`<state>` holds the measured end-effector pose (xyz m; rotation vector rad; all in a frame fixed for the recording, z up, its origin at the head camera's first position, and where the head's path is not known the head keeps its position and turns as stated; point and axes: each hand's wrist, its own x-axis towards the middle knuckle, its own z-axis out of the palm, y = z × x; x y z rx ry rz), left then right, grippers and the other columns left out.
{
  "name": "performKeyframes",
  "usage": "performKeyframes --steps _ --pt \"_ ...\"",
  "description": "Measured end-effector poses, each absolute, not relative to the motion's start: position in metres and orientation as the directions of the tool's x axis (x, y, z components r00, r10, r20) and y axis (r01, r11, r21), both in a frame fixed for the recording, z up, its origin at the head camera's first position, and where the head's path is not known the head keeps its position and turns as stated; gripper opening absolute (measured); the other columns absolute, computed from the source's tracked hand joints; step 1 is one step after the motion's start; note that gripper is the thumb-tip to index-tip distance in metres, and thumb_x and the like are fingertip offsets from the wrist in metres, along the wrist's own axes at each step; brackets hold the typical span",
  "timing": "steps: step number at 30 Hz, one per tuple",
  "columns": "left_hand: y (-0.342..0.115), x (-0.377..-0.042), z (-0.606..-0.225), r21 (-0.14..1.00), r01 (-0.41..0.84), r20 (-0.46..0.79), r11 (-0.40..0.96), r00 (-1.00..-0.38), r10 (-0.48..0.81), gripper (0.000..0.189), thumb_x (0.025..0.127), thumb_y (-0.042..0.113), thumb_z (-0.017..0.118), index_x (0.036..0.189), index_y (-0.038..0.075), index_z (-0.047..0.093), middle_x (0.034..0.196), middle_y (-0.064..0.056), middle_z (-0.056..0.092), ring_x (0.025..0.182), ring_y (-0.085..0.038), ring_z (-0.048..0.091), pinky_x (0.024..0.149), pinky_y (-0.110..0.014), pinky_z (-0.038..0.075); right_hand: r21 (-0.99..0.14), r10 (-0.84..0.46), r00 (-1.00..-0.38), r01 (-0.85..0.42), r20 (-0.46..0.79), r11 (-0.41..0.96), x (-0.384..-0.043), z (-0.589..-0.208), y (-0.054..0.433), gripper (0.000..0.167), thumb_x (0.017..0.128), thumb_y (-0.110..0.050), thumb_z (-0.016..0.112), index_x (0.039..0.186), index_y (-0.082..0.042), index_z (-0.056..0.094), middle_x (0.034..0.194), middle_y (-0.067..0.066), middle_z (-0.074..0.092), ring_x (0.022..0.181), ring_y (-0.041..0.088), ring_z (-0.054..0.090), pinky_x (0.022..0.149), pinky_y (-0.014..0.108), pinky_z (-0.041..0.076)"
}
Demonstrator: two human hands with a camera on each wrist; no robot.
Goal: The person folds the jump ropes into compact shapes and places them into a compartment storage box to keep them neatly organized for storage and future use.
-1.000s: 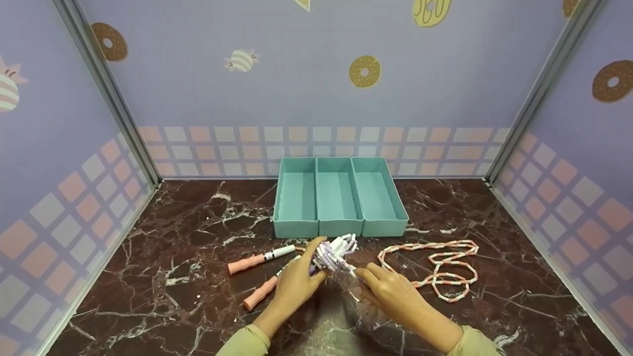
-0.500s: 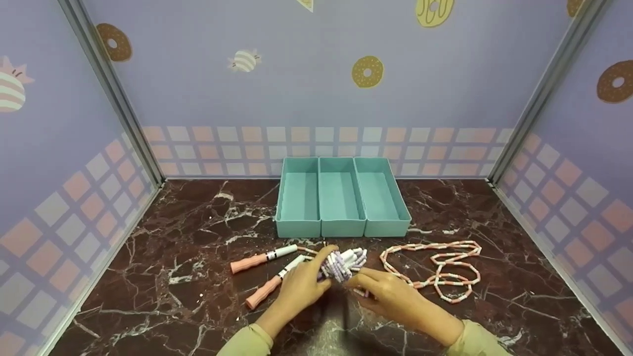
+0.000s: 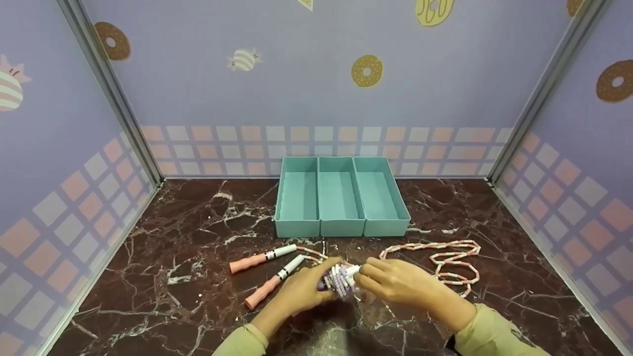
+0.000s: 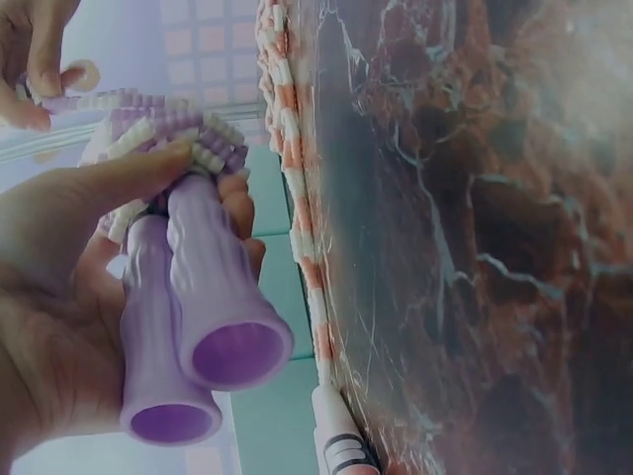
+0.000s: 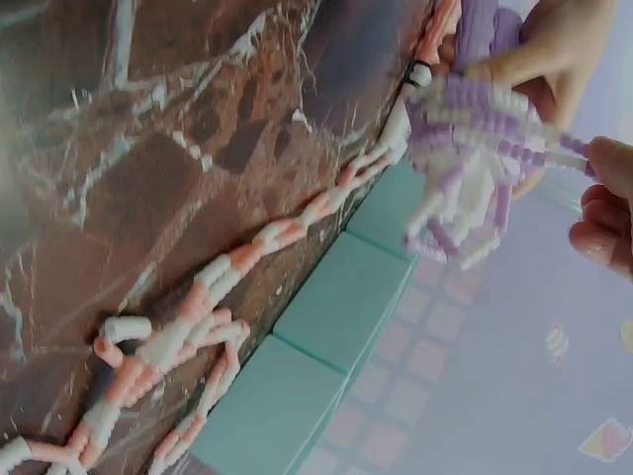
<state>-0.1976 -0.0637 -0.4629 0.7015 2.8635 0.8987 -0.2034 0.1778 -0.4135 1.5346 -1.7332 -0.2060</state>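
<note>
A purple and white beaded jump rope is bundled in my left hand, its beaded cord wrapped round the handles. In the left wrist view the two purple handles lie side by side, hollow ends toward the camera, with the left thumb and fingers round them. My right hand pinches a beaded end of the same cord, drawn out from the bundle; the right wrist view shows the right fingertips on it. On the table beneath lies a pink and white beaded jump rope, with its pink handles left of the hands.
Behind the hands stands a teal box with three long compartments, against the patterned back wall. The dark marble table is closed in by side walls at left and right.
The right hand has moved from below the bundle, round to its right side and up, carrying the cord end. The left hand still holds the bundle, now slightly lower and tilted differently.
</note>
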Motion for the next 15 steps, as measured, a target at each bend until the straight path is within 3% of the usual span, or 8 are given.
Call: performKeyframes --steps 4,10,15 --pt "-0.0650 -0.1972 -0.4605 0.556 0.408 0.026 0.725 -0.880 0.475 0.072 0.080 0.023 0.079 0.142 0.041 0.045 0.060 0.008 0.049 0.050 -0.005 0.043 0.046 -0.024 0.040 0.546 -0.881 0.054 -0.802 0.470 0.242 -0.2106 -0.4137 0.1764 0.011 0.086 -0.010 0.056 0.094 -0.013 0.063 0.085 -0.005 0.059 0.072 0.009 0.050 0.062 0.017 0.046" --pt "-0.0648 -0.1953 -0.4591 0.537 0.430 -0.007 0.726 -0.858 0.514 0.075 0.081 0.024 0.078 0.142 0.049 0.042 0.054 0.012 0.039 0.045 -0.003 0.038 0.044 -0.023 0.037 0.400 -0.831 0.041 -0.889 0.555 0.223 -0.2138 -0.4184 0.1737 0.033 0.067 0.004 0.061 0.095 -0.014 0.066 0.089 -0.006 0.062 0.076 0.008 0.054 0.066 0.015 0.049" --pt "-0.0663 -0.1949 -0.4607 0.550 0.432 -0.012 0.715 -0.851 0.524 0.076 0.081 0.025 0.077 0.143 0.048 0.041 0.054 0.013 0.038 0.046 -0.003 0.036 0.044 -0.022 0.034 0.196 -0.815 -0.073 -0.955 0.575 0.224 -0.2125 -0.4211 0.1736 0.020 0.081 0.000 0.068 0.097 -0.012 0.067 0.090 -0.005 0.062 0.081 0.006 0.058 0.075 0.012 0.052"
